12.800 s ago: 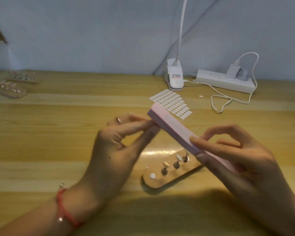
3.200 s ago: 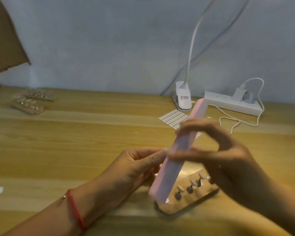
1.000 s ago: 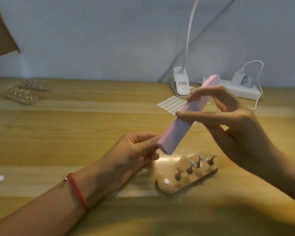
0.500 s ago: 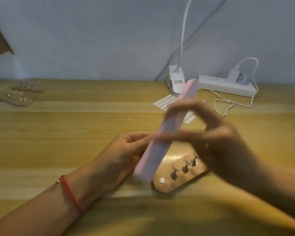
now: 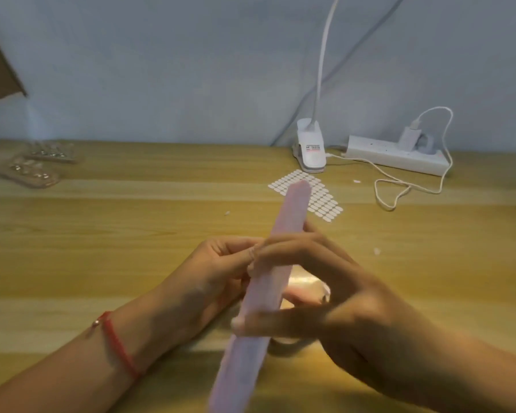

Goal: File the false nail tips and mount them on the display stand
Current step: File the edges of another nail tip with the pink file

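Filing under way: a right hand (image 5: 334, 299) pinches a pink file (image 5: 265, 293) between thumb and fingertips. The file is angled from the tabletop's (image 5: 116, 234) front edge toward its middle, so its face meets what the left hand (image 5: 212, 269) offers. The left fingertips (image 5: 239, 262) press together, apparently on a nail tip too blurred to make out. The stand (image 5: 304, 278) lies beneath both hands, largely hidden but close for mounting. A sticker sheet (image 5: 319, 201) lies nearer the back edge.
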The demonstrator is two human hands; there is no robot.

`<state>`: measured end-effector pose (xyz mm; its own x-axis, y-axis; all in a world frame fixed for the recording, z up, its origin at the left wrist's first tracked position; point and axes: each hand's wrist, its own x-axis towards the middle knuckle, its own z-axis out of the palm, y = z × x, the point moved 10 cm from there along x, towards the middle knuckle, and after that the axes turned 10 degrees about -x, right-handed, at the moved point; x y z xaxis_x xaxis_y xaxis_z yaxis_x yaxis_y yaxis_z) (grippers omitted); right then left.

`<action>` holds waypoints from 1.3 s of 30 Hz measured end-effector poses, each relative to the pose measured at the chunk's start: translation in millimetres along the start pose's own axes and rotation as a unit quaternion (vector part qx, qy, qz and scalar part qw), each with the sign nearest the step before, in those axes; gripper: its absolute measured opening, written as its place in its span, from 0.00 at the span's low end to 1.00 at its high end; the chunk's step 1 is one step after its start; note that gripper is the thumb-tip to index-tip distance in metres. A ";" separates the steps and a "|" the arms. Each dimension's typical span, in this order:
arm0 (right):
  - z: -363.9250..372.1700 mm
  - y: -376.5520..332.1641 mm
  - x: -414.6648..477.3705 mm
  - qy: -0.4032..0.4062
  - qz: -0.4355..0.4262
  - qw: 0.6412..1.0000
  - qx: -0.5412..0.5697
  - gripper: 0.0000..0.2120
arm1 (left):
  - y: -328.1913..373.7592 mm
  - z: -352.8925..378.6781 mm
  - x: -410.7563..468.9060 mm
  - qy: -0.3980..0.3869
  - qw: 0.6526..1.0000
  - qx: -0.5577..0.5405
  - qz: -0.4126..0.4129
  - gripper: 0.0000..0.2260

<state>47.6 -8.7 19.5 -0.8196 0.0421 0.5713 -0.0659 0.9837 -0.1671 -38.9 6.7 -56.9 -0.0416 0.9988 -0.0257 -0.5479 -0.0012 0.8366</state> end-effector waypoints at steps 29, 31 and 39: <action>-24.7 36.7 2.4 0.041 0.038 0.994 -0.092 0.19 | 3.0 -5.8 -1.9 0.070 0.997 0.025 0.019 0.07; -42.3 57.7 4.0 0.079 0.105 0.988 -0.082 0.20 | 4.4 -5.7 -0.9 0.080 0.996 0.037 0.026 0.04; -41.0 70.5 0.9 0.099 0.118 0.988 0.004 0.17 | 3.1 -9.4 -1.0 0.071 0.996 0.051 0.030 0.05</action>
<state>65.6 67.9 41.2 -0.6854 0.3035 0.6619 0.1084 0.9414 -0.3194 -48.4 5.3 -59.4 -0.1936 0.9800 -0.0460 -0.4529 -0.0477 0.8903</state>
